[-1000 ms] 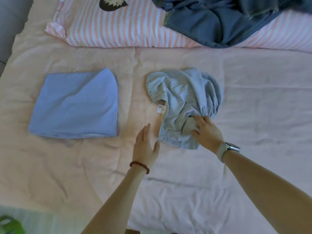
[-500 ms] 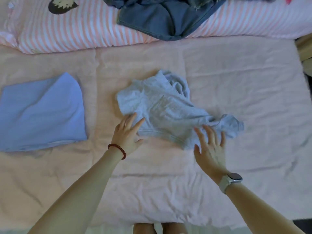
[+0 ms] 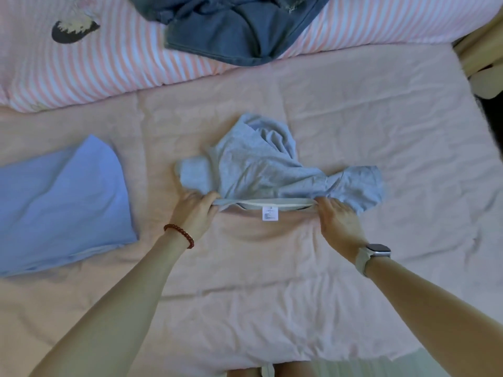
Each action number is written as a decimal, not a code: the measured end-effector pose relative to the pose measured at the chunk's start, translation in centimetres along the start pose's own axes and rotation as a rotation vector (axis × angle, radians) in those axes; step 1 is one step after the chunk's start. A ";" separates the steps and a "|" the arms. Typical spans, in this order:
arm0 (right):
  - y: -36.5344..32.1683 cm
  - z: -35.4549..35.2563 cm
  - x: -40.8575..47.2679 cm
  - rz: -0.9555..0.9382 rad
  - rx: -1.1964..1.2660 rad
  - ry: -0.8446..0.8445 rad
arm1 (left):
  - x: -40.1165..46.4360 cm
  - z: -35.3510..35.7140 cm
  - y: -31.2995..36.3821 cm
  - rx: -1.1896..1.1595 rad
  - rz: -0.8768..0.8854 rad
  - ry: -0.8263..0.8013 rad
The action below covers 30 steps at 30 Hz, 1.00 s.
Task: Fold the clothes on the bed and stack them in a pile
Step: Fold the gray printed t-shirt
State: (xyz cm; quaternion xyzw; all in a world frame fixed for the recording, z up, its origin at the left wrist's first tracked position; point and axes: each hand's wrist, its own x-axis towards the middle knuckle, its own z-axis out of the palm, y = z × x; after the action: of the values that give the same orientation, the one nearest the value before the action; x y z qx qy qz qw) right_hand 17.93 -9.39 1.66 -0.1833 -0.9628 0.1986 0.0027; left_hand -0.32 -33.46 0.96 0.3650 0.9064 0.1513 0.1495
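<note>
A crumpled light grey-blue T-shirt [image 3: 261, 164] lies in the middle of the pink bed sheet [image 3: 272, 281], its neckline with a white label facing me. My left hand [image 3: 194, 213] grips the shirt at the left end of the neckline. My right hand [image 3: 340, 221] grips it at the right end, and the neckline is stretched taut between them. A folded light blue garment [image 3: 60, 202] lies flat at the left. Dark blue clothes [image 3: 239, 28] are heaped on the striped pillow at the top.
A pink-and-white striped pillow [image 3: 109, 69] runs along the far side of the bed. A wooden piece of furniture [image 3: 479, 50] stands past the bed's right edge. My knees show at the bottom edge.
Both hands went from open over the shirt to gripping its neckline ends and pulling it straight. The shirt has been turned, so its label now faces me.
</note>
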 end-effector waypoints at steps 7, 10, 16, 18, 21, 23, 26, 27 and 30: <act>-4.1 -8.4 -4.2 0.289 0.501 0.215 | -6.6 -9.5 4.9 -0.517 -0.091 0.268; -7.0 -13.7 -5.2 0.264 0.576 0.342 | -8.1 -14.6 7.4 -0.551 -0.081 0.422; -11.9 -25.4 -5.4 0.127 0.445 0.546 | -8.2 -26.4 11.4 -0.526 0.065 0.620; -12.9 -28.8 -5.3 0.101 0.367 0.535 | -8.3 -29.9 12.6 -0.571 0.083 0.631; -14.1 -33.3 -5.9 0.016 0.411 0.480 | -9.4 -34.5 14.1 -0.642 0.140 0.607; -14.8 -35.6 -7.1 -0.041 0.545 0.411 | -10.7 -36.9 14.5 -0.704 0.195 0.539; -15.8 -37.9 -9.0 -0.137 0.666 0.365 | -13.0 -38.6 14.3 -0.855 0.207 0.426; -16.0 -38.3 -9.5 -0.162 0.693 0.362 | -13.6 -38.7 14.1 -0.899 0.208 0.393; -16.8 -38.8 -9.9 -0.184 0.719 0.384 | -14.5 -38.6 14.0 -0.941 0.212 0.347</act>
State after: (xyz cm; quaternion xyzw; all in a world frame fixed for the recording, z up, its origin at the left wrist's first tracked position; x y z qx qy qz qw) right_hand 24.26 -12.41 44.52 -0.1175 -0.8264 0.4833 0.2639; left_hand 3.57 -40.46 43.72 0.3175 0.7096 0.6157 0.1288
